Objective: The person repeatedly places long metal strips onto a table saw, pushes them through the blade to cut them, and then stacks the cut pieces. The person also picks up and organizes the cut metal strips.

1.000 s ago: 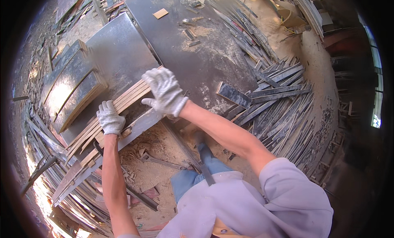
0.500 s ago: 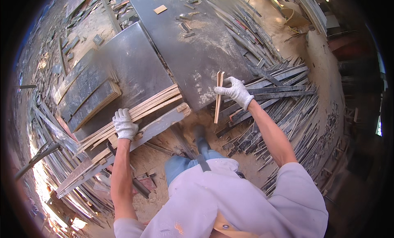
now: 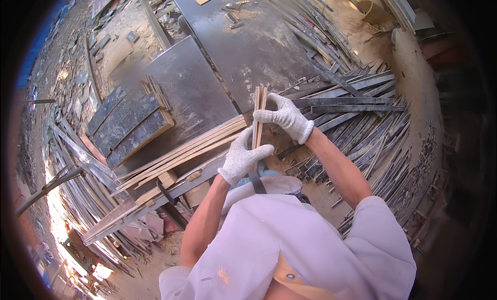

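A small bundle of narrow plywood strips stands nearly upright in front of me, pale layered edges showing. My right hand, in a light knitted glove, grips its upper part between thumb and fingers. Lower down, my gloved left hand closes on the same bundle, thumb across its near side and fingers partly hidden. Just left of the hands, longer plywood strips lie along the near edge of a dark sheet-topped table.
Short dark-faced plywood boards are stacked on the table's left part. Long dark strips lie heaped at right, and another strip pile lies at left. Offcuts and sawdust lie on the far sheet. A metal bar juts in from the left.
My left hand has left the long strips on the table edge and moved right onto the bundle. My right hand has brought the bundle slightly left, its strips now closer together.
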`<state>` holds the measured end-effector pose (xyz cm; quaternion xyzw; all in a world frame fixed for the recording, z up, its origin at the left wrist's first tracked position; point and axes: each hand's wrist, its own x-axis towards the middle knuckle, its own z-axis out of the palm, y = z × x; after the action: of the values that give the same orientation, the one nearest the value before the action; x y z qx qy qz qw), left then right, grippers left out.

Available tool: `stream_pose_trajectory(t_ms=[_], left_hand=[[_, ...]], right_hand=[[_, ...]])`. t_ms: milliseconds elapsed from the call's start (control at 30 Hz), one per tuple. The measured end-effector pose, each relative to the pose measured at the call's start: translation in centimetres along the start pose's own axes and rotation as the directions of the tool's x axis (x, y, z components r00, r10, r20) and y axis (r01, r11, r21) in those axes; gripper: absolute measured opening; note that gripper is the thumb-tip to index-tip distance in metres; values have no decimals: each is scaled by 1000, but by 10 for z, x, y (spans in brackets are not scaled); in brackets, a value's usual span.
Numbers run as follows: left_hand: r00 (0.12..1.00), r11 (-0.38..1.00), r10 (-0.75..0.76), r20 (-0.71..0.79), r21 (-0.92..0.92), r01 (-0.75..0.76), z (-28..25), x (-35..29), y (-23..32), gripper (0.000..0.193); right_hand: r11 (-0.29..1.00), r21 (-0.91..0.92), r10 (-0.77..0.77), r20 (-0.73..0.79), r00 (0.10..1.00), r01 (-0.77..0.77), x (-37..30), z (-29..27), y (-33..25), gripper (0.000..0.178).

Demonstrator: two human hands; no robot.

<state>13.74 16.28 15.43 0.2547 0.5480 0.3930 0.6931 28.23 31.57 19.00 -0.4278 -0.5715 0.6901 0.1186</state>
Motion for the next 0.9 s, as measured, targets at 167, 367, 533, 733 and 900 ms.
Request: stream_pose_trajectory(t_ms=[167, 367, 533, 733, 900], left_hand=[[994, 870, 36, 103, -493, 20, 26, -38, -23, 72], [1000, 788, 18, 13, -615, -6, 42, -66, -28, 65], [996, 994, -88, 32, 73, 85, 74, -70, -33, 72], [993, 1000, -16, -113, 17, 18, 56, -74, -98, 85], [773, 797, -199, -603, -558, -230, -6, -103, -138, 67]], right_hand=[[995, 64, -83, 122, 989, 75, -36, -9, 7, 66], [967, 232, 74, 154, 985, -109, -73, -5, 14, 85], [919, -380, 133, 53, 990, -103, -80, 3, 42, 68], [962, -232, 135, -46, 990, -142, -16, -24, 30, 28], [866, -159, -469, 68, 880, 474, 14, 18, -79, 97]])
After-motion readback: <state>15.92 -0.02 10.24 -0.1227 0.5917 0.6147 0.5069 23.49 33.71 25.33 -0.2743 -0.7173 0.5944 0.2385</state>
